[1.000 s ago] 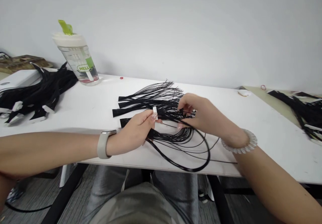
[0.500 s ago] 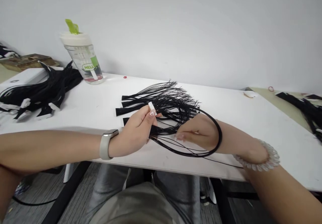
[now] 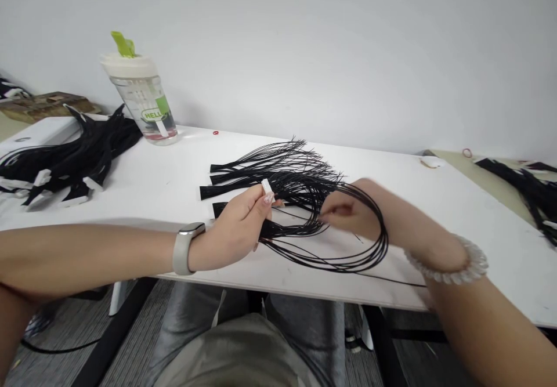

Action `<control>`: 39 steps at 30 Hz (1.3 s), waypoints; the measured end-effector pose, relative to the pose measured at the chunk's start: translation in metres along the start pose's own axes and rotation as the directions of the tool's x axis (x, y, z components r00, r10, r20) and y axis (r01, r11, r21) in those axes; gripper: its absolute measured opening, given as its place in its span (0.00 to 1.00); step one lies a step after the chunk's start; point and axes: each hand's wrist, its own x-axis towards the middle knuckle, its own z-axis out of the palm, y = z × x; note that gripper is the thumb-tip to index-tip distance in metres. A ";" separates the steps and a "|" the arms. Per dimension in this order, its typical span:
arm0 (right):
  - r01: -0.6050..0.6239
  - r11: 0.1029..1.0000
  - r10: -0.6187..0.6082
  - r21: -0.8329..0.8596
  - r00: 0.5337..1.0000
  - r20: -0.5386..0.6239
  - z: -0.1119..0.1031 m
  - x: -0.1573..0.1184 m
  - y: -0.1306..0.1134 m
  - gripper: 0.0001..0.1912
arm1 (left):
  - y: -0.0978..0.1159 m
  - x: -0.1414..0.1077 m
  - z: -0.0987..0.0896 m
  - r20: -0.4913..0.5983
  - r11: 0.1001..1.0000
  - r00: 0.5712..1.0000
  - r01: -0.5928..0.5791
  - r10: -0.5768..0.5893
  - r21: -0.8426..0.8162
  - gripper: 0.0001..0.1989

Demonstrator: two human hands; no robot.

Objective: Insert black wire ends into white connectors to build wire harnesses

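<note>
In the head view, the left hand (image 3: 237, 224) hovered just above the near part of the white counter (image 3: 165, 184), its fingers (image 3: 256, 196) pressed together in a pinch on a small white connector (image 3: 266, 185) that capped a bundle of thin black wires (image 3: 300, 230). The connector stood nearly upright, tilted a little to the right, and the bundle fell from it to the right of the left hand, sweeping out into a loose loop (image 3: 374, 248). The loop's long axis ran roughly left to right along the counter's near edge. The right hand (image 3: 354, 213) sat inside that loop, which ringed the hand near the wrist; its fingers were curled inward toward the strands, but motion blur hid whether they pinched any, so I cannot tell. Judging by the hold, the pinch at the connector anchored 1 end while the other hand shaped the coil.

Just behind the left hand, several flat bunches of black wires (image 3: 243, 178) lay spread on the counter, their cut ends to the left and loose tips fanned right. Well to the left of the left hand lay a heap of wire harnesses with white connectors (image 3: 65, 161), and behind that heap stood a clear water bottle with a green spout (image 3: 139, 94). Far right of the right hand, more black wires (image 3: 531, 190) rested on a neighbouring tan surface. A watch band (image 3: 185, 248) circled the left wrist and a clear beaded bracelet (image 3: 452, 265) the right.
</note>
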 end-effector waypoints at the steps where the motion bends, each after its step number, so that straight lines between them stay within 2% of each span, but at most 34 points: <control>1: -0.119 0.993 0.118 -0.018 0.990 -0.075 -0.009 -0.002 0.007 0.10 | 0.000 0.000 0.000 0.007 1.000 1.000 0.015 -0.015 -0.006 0.17; 2: -0.245 0.969 0.244 0.026 0.938 -0.248 -0.018 -0.004 0.014 0.07 | 0.001 0.000 0.000 0.014 1.000 1.000 0.027 -0.026 -0.007 0.17; 3: -0.300 0.942 0.334 0.147 0.864 -0.376 -0.026 -0.005 0.021 0.05 | 0.001 0.000 0.000 0.021 0.999 0.999 0.036 -0.036 -0.004 0.17; 4: -0.258 0.918 0.381 0.302 0.786 -0.487 -0.032 -0.006 0.028 0.05 | 0.001 0.000 0.000 0.028 0.999 0.999 0.043 -0.043 0.003 0.17; 5: -0.150 0.875 0.418 0.460 0.715 -0.561 -0.038 -0.006 0.034 0.07 | 0.002 0.000 0.000 0.034 0.999 0.998 0.045 -0.046 0.017 0.17; 6: -0.009 0.808 0.445 0.590 0.665 -0.599 -0.041 -0.006 0.038 0.08 | 0.002 0.000 0.000 0.036 0.999 0.999 0.032 -0.033 0.035 0.17; 8: 0.207 0.657 0.487 0.725 0.617 -0.618 -0.043 -0.004 0.040 0.09 | 0.004 0.000 -0.001 0.038 0.996 0.999 -0.030 0.027 0.086 0.16; 9: 0.244 0.627 0.495 0.740 0.608 -0.620 -0.042 -0.003 0.038 0.10 | 0.005 0.000 -0.002 0.043 0.991 0.997 -0.067 0.062 0.115 0.15; 11: 0.191 0.692 0.468 0.696 0.616 -0.634 -0.035 -0.002 0.027 0.17 | 0.007 0.000 -0.003 0.060 0.979 0.992 -0.120 0.112 0.163 0.15; 12: 0.140 0.762 0.419 0.632 0.638 -0.646 -0.029 -0.001 0.020 0.22 | 0.007 0.000 -0.003 0.068 0.975 0.990 -0.133 0.122 0.178 0.15; 13: 0.066 0.830 0.362 0.554 0.693 -0.624 -0.023 0.000 0.012 0.25 | 0.007 0.000 -0.003 0.076 0.972 0.989 -0.139 0.126 0.190 0.15; 14: 0.016 0.886 0.294 0.464 0.753 -0.588 -0.017 0.001 0.005 0.22 | 0.007 0.000 -0.004 0.081 0.970 0.989 -0.142 0.128 0.198 0.15; 16: 0.011 0.973 0.110 0.231 0.857 -0.504 -0.004 0.003 -0.006 0.08 | 0.006 0.001 -0.004 0.087 0.967 0.988 -0.145 0.129 0.210 0.16; 17: 0.041 0.992 0.018 0.121 0.893 -0.449 0.001 0.004 -0.010 0.03 | 0.005 0.001 -0.004 0.091 0.966 0.988 -0.146 0.129 0.215 0.17; 19: 0.114 0.993 -0.120 -0.039 0.929 -0.350 0.010 0.007 -0.012 0.04 | 0.002 0.001 -0.004 0.105 0.963 0.985 -0.155 0.134 0.220 0.17; 21: 0.147 0.982 -0.178 -0.120 0.934 -0.309 0.015 0.008 -0.011 0.06 | -0.001 0.001 -0.004 0.120 0.960 0.981 -0.175 0.151 0.217 0.17; 25: 0.154 0.969 -0.212 -0.194 0.922 -0.324 0.019 0.009 -0.010 0.06 | -0.002 0.002 -0.005 0.123 0.962 0.979 -0.184 0.162 0.200 0.17; 39: 0.144 0.926 -0.252 -0.350 0.924 -0.287 0.023 0.006 -0.008 0.08 | 0.001 0.003 -0.003 0.101 0.982 0.990 -0.116 0.102 0.151 0.18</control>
